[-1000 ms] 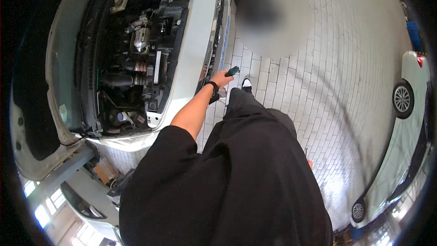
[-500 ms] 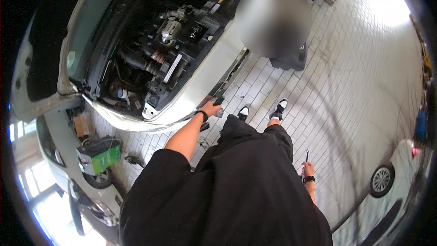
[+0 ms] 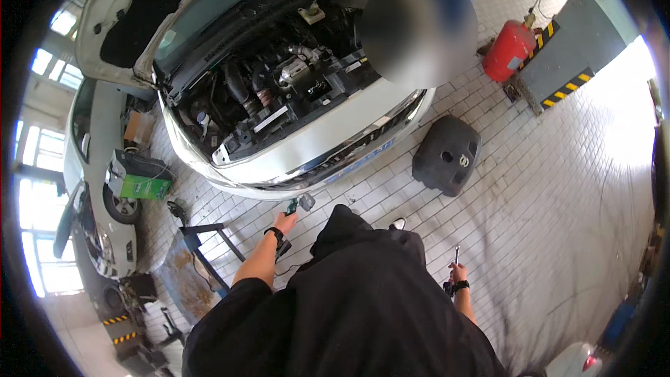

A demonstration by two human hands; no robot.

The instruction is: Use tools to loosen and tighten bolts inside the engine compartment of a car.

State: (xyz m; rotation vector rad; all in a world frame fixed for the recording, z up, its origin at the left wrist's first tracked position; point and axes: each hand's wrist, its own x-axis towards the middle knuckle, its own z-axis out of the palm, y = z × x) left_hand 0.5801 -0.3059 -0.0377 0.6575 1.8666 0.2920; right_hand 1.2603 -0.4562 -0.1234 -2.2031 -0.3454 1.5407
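My left hand (image 3: pixel 285 222) is closed around a small dark green thing (image 3: pixel 292 207) with a lumpy grey end (image 3: pixel 306 202); its kind is too small to tell. It hangs just in front of the bumper of a white car (image 3: pixel 328 150). Low at my right side, my right hand (image 3: pixel 458 274) grips a slim metal tool (image 3: pixel 457 254) that points up and away from me; its exact kind is not clear. Under the car's raised hood (image 3: pixel 143 17), the engine (image 3: pixel 293 73) lies exposed. A dark plastic cover (image 3: pixel 447 157) rests on the tiled floor right of the bumper.
A cart with a dark metal frame (image 3: pixel 202 248) stands close to my left arm. Beyond it are a green and grey box (image 3: pixel 143 185) and another light-coloured car (image 3: pixel 101 160). A red cylinder (image 3: pixel 508 52) stands by a grey post with yellow-black stripes (image 3: pixel 567 89) at the far right.
My view has swung, bringing the whole car front, the cover and the red cylinder into sight. My left hand now appears apart from the bumper. Both hands still hold their things.
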